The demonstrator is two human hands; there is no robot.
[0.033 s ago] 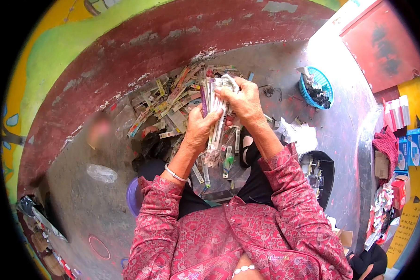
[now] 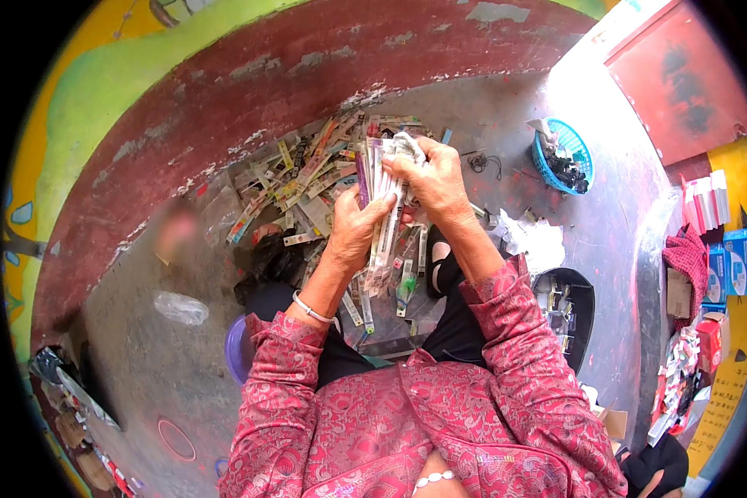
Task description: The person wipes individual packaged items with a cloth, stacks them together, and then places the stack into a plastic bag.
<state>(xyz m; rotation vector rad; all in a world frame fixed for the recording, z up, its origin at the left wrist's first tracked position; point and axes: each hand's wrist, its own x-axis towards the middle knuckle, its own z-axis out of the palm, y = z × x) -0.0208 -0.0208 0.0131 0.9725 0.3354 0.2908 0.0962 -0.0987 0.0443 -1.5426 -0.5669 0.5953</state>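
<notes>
Between my hands, above the floor, is a bundle of long narrow packets [image 2: 383, 236], mostly whitish with a purple edge on the left. My left hand [image 2: 359, 222] is closed round its left side, thumb lying across the front. The fingers of my right hand [image 2: 434, 183] grip the upper right, where crumpled whitish wrapping [image 2: 408, 148] sticks up. Part of the right fingers is hidden behind the bundle. Beyond and below my hands lies a heap of similar long, slim packets [image 2: 315, 178], many printed in yellow, orange and green.
A blue basket [image 2: 588, 149] with dark items stands at the far right. Nearer are a white plastic bag [image 2: 533, 242] and a black tray [image 2: 579, 309] holding small packages. A purple basin [image 2: 238, 350] sits by my left leg, clear plastic [image 2: 181, 308] farther left. Boxes [image 2: 740, 264] line the right wall.
</notes>
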